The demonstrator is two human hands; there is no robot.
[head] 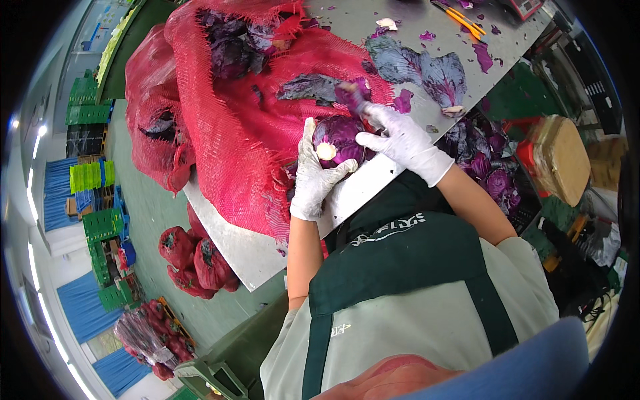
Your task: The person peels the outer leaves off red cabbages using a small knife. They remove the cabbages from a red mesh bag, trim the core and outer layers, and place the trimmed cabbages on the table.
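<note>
A red cabbage point(341, 137) with a pale cut stem end rests over the edge of a red mesh sack point(235, 150) on the metal table. Around its near-left side curls my left hand point(320, 175) in a white glove. My right hand point(400, 137), gloved too, is at the cabbage's right side, its thumb near the head; blurred purple leaf pieces point(354, 95) lie at its fingertips, and whether it grips them or a tool is unclear. Loose outer cabbage leaves point(417, 67) lie on the table beyond. More cabbages point(230, 52) show in the sack's mouth.
An orange-handled tool point(462, 22) and a scale point(525, 7) are at the table's far right. A black crate of cabbage leaves and heads point(487, 170) stands right of the table, near a stool point(560, 160). Filled red sacks point(197, 260) sit on the floor at left.
</note>
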